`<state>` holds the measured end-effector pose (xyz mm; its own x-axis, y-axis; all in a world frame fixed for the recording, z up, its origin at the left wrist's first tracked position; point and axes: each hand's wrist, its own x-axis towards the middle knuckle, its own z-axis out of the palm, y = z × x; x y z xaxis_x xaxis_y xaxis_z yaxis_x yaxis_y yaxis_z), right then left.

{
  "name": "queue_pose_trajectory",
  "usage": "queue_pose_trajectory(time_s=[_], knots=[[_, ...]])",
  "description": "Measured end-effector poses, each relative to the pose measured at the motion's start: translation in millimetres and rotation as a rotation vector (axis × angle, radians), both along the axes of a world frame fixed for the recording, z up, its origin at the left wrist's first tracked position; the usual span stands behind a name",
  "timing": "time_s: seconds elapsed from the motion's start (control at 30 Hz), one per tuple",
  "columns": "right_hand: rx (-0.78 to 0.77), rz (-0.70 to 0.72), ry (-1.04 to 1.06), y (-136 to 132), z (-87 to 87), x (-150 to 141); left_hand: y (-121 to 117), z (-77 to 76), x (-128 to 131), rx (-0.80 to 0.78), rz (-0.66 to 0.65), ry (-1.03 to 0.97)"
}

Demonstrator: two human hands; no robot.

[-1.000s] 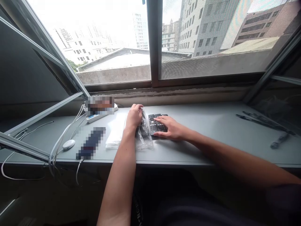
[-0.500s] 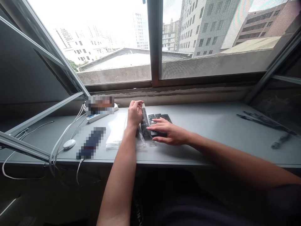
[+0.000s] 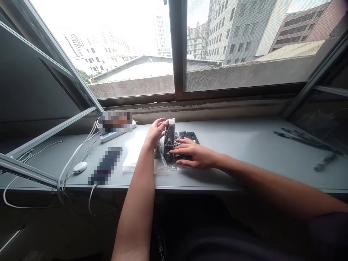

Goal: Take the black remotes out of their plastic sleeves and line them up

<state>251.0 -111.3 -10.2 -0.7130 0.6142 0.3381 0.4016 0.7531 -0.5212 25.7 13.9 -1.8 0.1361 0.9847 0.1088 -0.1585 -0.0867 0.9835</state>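
Observation:
A black remote control (image 3: 169, 139) in a clear plastic bag is tilted up, its button side facing me. My left hand (image 3: 157, 133) grips it at its upper left edge, fingers bent round the side. My right hand (image 3: 191, 154) has its fingers spread over a row of other black remote controls (image 3: 192, 136), hiding their lower parts. One right fingertip reaches the lower part of the bagged remote. Loose ends of the plastic bag (image 3: 164, 167) lie crumpled on the table below.
White plastic sleeves (image 3: 132, 156) lie left of my left hand on the grey table (image 3: 244, 152). Further left are a blurred dark device (image 3: 106, 166), a white round gadget (image 3: 80, 166), cables and a power strip (image 3: 118, 133). Dark straps (image 3: 301, 139) lie at the right.
The bagged remote has turned from its edge to show its button face and shifted slightly right, over the nearest remote in the row. My right hand has barely moved.

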Motion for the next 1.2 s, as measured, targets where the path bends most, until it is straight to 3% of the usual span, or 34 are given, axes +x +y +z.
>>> queue_pose_trajectory(time_s=[0.07, 0.17, 0.37, 0.53, 0.63, 0.73, 0.93, 1.1, 1.2], knots=[[0.003, 0.005, 0.005, 1, -0.5, 0, -5, 4.6, -3, -0.093, -0.104, -0.061], [0.006, 0.013, 0.020, 1, -0.2, 0, -10, 10.1, -7, -0.106, -0.159, -0.120], [-0.112, -0.055, 0.176, -4, 10.4, 1, -2, 9.9, -7, -0.032, -0.021, -0.280], [-0.472, -0.029, 0.421, -6, 14.2, -2, 5, 6.3, -6, 0.049, 0.127, -0.439], [-0.764, 0.017, 0.661, -5, 14.8, -6, 4, 4.3, -2, 0.043, 0.152, -0.413], [-0.940, 0.034, 0.812, -3, 16.8, -6, 2, 2.0, 6, 0.033, 0.171, -0.374], [-0.962, 0.008, 0.816, -2, 15.6, -7, -6, 3.5, 26, 0.091, 0.090, -0.419], [-1.061, 0.093, 0.814, -2, 12.9, -9, -16, 8.8, 36, 0.150, -0.023, -0.371], [-1.128, 0.117, 0.846, -1, 13.8, -8, -16, 6.1, 36, 0.184, -0.001, -0.302]])
